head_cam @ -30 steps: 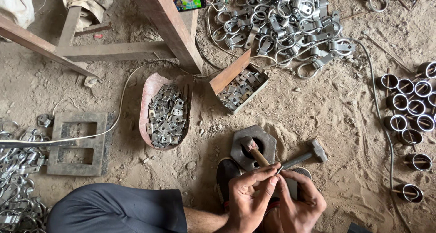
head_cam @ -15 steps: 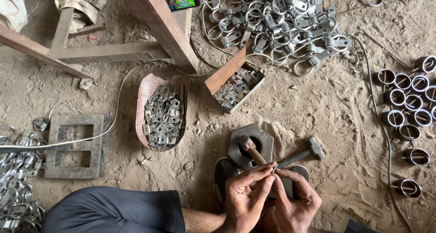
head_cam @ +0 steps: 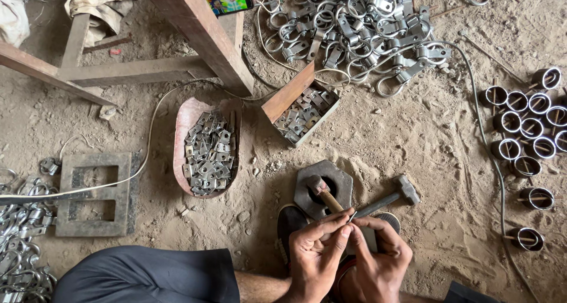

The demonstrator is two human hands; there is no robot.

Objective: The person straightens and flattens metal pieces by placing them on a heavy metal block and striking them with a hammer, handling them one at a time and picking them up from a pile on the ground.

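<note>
Near the bottom edge, both hands meet over the sandy floor (head_cam: 413, 143): left hand (head_cam: 316, 253) and right hand (head_cam: 378, 258) pinch a small metal piece (head_cam: 349, 218) together, just above the grey hexagonal steel block (head_cam: 339, 179), two hammers (head_cam: 384, 201) beside; seating it looks next.

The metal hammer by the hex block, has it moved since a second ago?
No. The hammer lies just right of the hexagonal block, same as before; only the camera shifted.
</note>
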